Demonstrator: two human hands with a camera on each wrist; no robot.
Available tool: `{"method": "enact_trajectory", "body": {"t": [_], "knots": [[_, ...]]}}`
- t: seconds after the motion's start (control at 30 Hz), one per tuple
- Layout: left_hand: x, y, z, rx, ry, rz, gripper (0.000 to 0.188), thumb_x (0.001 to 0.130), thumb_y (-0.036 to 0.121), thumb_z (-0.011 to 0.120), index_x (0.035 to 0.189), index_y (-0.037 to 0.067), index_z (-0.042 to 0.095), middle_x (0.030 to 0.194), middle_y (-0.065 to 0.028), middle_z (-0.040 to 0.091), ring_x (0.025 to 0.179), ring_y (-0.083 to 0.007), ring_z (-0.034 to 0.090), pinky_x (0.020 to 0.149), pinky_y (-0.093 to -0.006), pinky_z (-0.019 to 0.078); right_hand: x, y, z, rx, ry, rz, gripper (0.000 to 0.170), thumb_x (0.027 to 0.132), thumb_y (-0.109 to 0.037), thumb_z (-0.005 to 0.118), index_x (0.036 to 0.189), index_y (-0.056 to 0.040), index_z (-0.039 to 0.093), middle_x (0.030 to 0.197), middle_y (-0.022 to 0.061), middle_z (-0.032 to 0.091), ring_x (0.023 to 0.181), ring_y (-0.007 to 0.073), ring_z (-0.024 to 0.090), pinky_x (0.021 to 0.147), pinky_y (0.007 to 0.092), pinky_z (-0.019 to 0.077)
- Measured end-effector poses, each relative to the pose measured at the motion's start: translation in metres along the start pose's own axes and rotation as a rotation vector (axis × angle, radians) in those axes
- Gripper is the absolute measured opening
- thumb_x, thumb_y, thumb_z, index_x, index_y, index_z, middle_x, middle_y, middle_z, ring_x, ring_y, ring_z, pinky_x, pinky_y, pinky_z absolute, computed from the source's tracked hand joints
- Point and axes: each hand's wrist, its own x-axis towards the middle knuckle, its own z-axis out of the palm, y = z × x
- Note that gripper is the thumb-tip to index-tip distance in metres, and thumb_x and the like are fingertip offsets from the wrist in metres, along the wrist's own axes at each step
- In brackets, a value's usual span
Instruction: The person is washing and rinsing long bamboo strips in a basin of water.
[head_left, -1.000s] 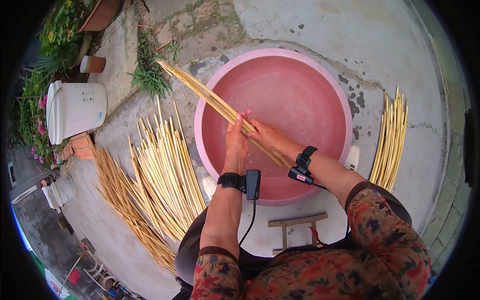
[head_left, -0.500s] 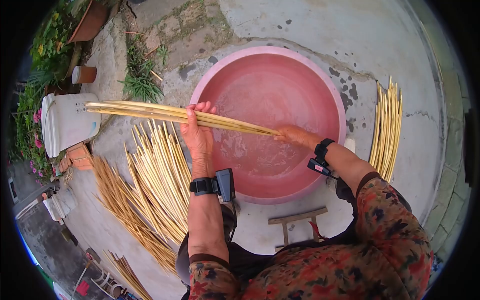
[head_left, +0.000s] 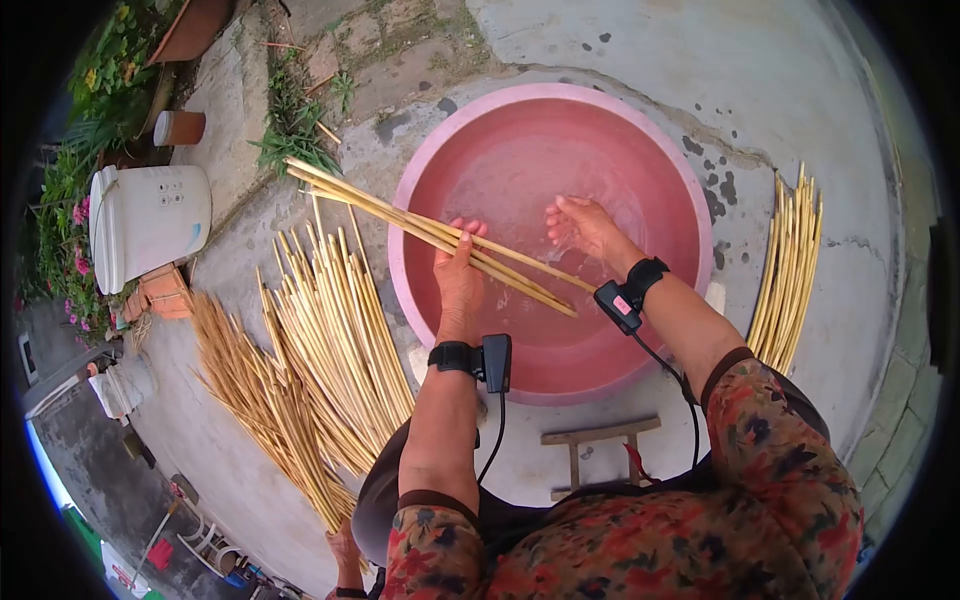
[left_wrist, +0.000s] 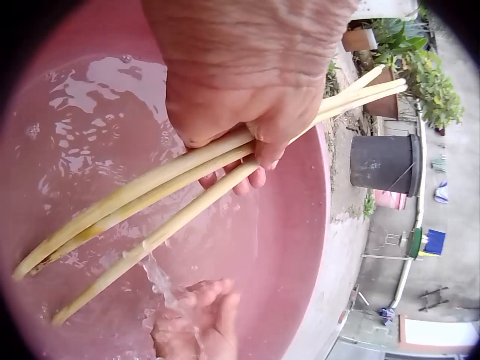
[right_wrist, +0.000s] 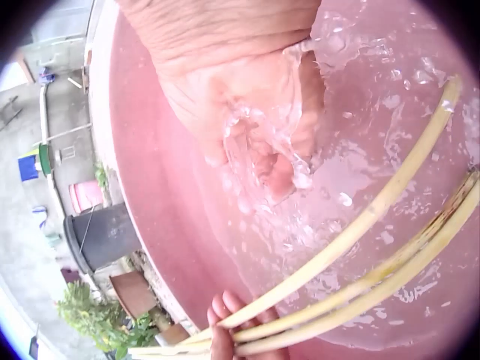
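Note:
In the head view my left hand (head_left: 460, 280) grips a few long, pale yellow stalks (head_left: 350, 196) between thumb and fingers. They slant over the left rim of a round pink tub (head_left: 550, 92), their lower ends fanned apart above its water (left_wrist: 112, 97). To the right of these ends, my right hand (head_left: 590, 232) is cupped low inside the tub, holding no stalk. Water splashes and streams from its loosely bent fingers (right_wrist: 281, 176) in the right wrist view. The left wrist view shows the thumb (left_wrist: 274, 142) across the stalks.
Bundles of stalks (head_left: 335, 340) lie left of the tub, another pile (head_left: 785, 270) right. Another person's hand (head_left: 345, 545) is at the stalks lower left. A white bucket (head_left: 150, 225) and plants stand left; a small wooden stool (head_left: 600, 432) sits below the tub.
The right hand has let go of the stalks' lower ends and is now wet in the tub. The stalks swung level, then back to a slant. Another hand has appeared at lower left.

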Motion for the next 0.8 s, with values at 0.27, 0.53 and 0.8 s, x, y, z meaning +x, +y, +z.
{"method": "enact_trajectory", "body": {"t": [0.27,0.53,0.8], "knots": [[-0.003,-0.021,0.031,-0.224,-0.099,-0.236,0.02,0.088,0.021,0.046,0.09,0.001,0.046,0.094,-0.0157,0.057,0.091,-0.0253,0.055,0.081,-0.036,0.0461,-0.052,0.0,0.096,-1.388,-0.077,-0.935,0.018,0.077,-0.01,0.055,0.095,-0.0078,0.054,0.1,0.0088,0.052,0.096,0.0252,0.05,0.082,0.0343,0.0413],[-0.029,0.001,0.052,-0.128,-0.076,-0.192,0.028,0.09,0.022,0.042,0.107,0.0,0.042,0.11,-0.0172,0.049,0.101,-0.0245,0.049,0.088,-0.0396,0.0394,-0.057,0.011,0.082,-1.263,0.13,-1.016,0.052,0.067,0.005,0.056,0.114,-0.0103,0.042,0.109,0.0109,0.046,0.101,0.0304,0.046,0.082,0.0366,0.0412],[-0.074,0.04,0.068,-0.083,-0.058,-0.182,0.037,0.083,0.013,0.054,0.113,0.003,0.036,0.105,-0.0111,0.046,0.099,-0.0216,0.046,0.082,-0.0407,0.0392,-0.096,-0.002,0.1,-1.413,0.175,-0.95,0.049,0.073,0.003,0.05,0.119,-0.0107,0.037,0.104,0.0127,0.048,0.091,0.0329,0.052,0.072,0.0392,0.0449]]}}
